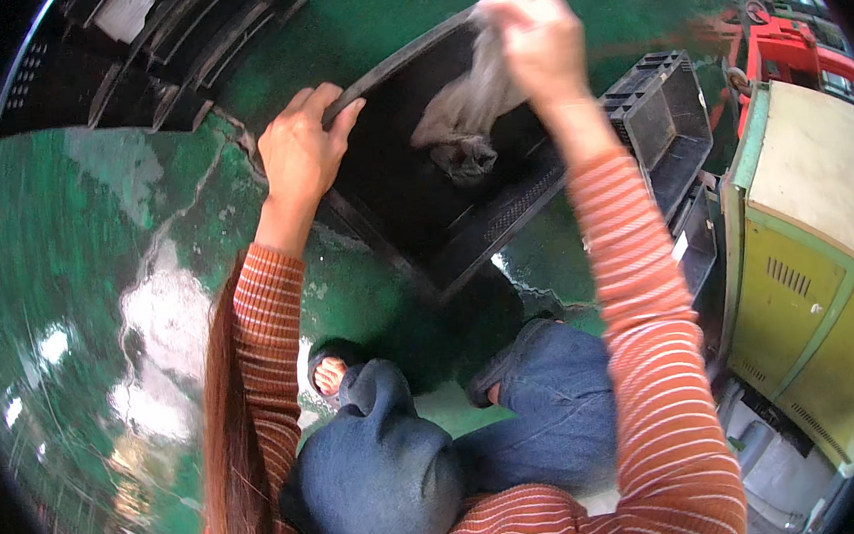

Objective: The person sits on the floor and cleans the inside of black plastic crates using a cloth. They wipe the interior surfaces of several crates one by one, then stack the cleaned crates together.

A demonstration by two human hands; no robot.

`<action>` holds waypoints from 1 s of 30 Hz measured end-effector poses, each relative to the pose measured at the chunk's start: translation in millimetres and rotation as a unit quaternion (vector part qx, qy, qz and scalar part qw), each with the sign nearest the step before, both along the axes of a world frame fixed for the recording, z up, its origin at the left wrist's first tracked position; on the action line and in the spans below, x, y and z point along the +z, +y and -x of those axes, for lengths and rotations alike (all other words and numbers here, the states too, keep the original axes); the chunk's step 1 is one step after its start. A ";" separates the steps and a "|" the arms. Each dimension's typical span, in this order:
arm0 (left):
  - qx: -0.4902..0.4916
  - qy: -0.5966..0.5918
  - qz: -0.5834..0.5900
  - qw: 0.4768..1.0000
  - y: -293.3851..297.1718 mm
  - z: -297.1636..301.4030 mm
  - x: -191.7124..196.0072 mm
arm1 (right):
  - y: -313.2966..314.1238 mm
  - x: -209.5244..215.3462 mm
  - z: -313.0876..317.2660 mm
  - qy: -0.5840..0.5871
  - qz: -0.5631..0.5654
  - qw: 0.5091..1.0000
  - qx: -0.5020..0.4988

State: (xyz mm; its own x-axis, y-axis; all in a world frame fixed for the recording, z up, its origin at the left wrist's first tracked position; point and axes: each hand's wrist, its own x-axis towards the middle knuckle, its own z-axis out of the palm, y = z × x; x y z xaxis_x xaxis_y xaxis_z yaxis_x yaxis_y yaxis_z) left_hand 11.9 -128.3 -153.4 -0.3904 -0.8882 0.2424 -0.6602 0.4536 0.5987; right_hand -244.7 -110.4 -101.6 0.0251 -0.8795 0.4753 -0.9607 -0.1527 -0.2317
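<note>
Item 1, left hand point(300, 151): closed on the near-left rim of a black plastic crate point(412, 203), fingers curled over the edge, thumb side toward the floor. The crate is tilted up off the green painted floor point(93, 223), its open side facing the person, its lower corner near the feet.

Item 2, grey rag point(465, 113): bunched and hanging inside the crate, to the right of the left-hand grip and directly below the right-hand grip; its lower end lies against the crate's inner face.

Item 3, right hand point(538, 42): clenched around the top of the rag, at the crate's upper rim.

Item 4, to the right of both grips: a stack of black crates point(661, 118) standing on the floor, just beside the held crate. Further right, a yellow-green metal cabinet point(813, 267) with vent slots.

Item 5, above-left of the left grip: more dark crates point(149, 48), well apart.
</note>
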 end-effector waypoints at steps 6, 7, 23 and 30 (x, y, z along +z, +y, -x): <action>0.004 -0.001 -0.030 1.000 1.5 2.2 -1.1 | 68.4 -45.2 59.1 0.325 -0.409 0.852 -0.023; 0.000 0.001 -0.048 0.999 1.7 6.2 1.1 | 87.7 -64.3 71.3 0.352 -0.424 0.834 0.011; 0.045 0.000 -0.007 0.999 4.2 1.8 -6.2 | 124.1 -85.6 -47.7 0.123 -0.598 0.783 0.119; 0.030 -0.060 -0.017 0.998 -0.1 -8.0 -5.7 | 110.7 -72.1 -77.9 -0.099 -0.484 0.869 0.003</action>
State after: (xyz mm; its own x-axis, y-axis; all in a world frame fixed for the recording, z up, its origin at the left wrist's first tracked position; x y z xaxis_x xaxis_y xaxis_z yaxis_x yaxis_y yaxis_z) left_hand 19.9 -128.4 -159.1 -0.3605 -0.9177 0.1669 -0.7536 0.3920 0.5277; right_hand -166.8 0.3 -173.7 0.0324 -0.8701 -0.4918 -0.8869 0.2018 -0.4155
